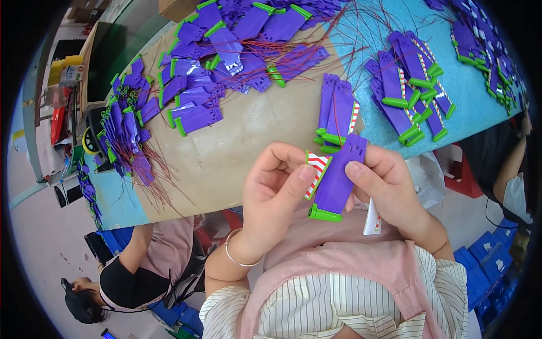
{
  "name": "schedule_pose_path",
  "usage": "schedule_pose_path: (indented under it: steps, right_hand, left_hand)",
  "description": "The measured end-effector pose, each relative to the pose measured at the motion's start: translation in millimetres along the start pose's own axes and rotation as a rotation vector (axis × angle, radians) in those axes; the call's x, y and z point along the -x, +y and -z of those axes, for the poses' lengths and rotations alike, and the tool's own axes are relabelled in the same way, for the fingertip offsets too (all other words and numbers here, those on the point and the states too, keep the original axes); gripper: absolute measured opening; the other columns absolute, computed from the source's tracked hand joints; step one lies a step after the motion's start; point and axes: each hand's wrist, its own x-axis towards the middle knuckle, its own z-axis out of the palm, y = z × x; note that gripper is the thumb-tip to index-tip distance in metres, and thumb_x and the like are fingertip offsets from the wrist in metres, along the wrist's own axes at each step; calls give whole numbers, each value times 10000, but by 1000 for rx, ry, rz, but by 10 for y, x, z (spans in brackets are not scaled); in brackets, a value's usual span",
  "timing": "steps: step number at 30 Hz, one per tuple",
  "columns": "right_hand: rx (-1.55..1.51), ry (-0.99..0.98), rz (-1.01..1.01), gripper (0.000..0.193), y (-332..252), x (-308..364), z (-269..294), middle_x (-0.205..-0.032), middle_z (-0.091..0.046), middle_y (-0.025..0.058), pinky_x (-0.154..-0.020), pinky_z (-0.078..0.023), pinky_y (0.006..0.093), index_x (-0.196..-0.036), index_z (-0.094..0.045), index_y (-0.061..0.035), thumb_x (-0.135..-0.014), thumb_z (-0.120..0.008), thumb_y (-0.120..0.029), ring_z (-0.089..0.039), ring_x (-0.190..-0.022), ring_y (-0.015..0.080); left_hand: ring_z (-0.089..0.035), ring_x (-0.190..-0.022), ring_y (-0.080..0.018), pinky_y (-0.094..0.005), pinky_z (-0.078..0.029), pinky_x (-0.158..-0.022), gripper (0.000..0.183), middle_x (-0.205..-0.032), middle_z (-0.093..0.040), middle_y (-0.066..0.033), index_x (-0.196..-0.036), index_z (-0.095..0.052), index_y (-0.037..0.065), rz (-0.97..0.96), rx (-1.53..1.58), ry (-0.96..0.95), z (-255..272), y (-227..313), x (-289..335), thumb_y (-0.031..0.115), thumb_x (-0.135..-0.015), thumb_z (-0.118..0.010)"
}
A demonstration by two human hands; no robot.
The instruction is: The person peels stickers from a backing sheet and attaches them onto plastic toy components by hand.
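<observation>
Holding a purple plastic wing piece (pixel 337 179) upright over the lap, just below the table edge, the person has both hands closed on it. The right hand (pixel 389 189) pinches the upper part of the piece, thumb across its front face and fingers behind. The left hand (pixel 276 186) presses a red-and-white striped sticker (pixel 316 169) against the piece's left edge, thumb tip on the sticker and fingers curled behind it. The piece's green end cap (pixel 324 214) points down, toward 6 o'clock.

A white backing strip (pixel 372 219) hangs below the right palm, at about 5 o'clock from the piece; whether the fingers grip it or it is merely tucked there cannot be told.

By the look of it, the step in hand is laying the striped sticker along the wing's edge. The next move would call for lining the sticker up with the edge and pressing it flat from one end to the other, so no corner lifts.

On the brown table (pixel 237 141), a small stack of wing pieces (pixel 337 113) lies at 12 o'clock from the hands, a stickered pile (pixel 409 85) at 1 o'clock, and a larger heap with thin red wires (pixel 226 51) at 11 o'clock. Another person (pixel 141 271) sits at 8 o'clock.
</observation>
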Motion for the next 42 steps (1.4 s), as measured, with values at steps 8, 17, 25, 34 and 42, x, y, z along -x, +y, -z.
schedule_pose_path:
  steps: [8, 17, 25, 34, 42]
  right_hand:
    - [9, 45, 8, 190, 41, 26, 18, -696, -593, 37, -490, -411, 194, -842, -570, 17, -893, -519, -158, -538, -546, 71]
    - [34, 35, 20, 193, 17, 14, 17, -668, -586, 31, -475, -408, 192, -800, -556, 5, -888, -528, -164, -538, -538, 69]
    - [147, 27, 97, 153, 31, 34, 11, -639, -549, -13, -464, -371, 200, -860, -582, 9, -875, -546, -139, -479, -528, 39]
    - [281, -20, 340, 125, 123, 91, -19, -670, -573, 35, -510, -406, 204, -907, -596, 16, -870, -542, -91, -533, -568, 74]
    - [-197, -57, 236, 191, -58, 82, 11, -831, -578, 68, -609, -445, 208, -1058, -467, 10, -887, -500, -71, -584, -683, 109]
  left_hand:
    - [-459, -674, -21, -168, -404, -613, 110, -785, -515, 0, -927, -469, 15, -227, -225, -49, -45, -80, 101, 38, -857, -551]
    - [-467, -693, -31, -173, -410, -618, 110, -817, -501, -9, -919, -470, 6, -244, -278, -11, -55, -89, 99, 15, -848, -553]
    - [-516, -761, -89, -216, -448, -677, 186, -882, -503, -70, -971, -452, -25, -348, -535, 12, -26, -140, 120, -6, -820, -558]
    - [-547, -794, -150, -261, -457, -737, 227, -1000, -511, -153, -1035, -426, -50, -496, -566, -102, -66, -117, 20, 42, -841, -501]
    - [-519, -749, -169, -247, -429, -658, 110, -893, -528, -138, -899, -491, -18, -572, -545, 105, -51, -190, 95, 3, -813, -557]
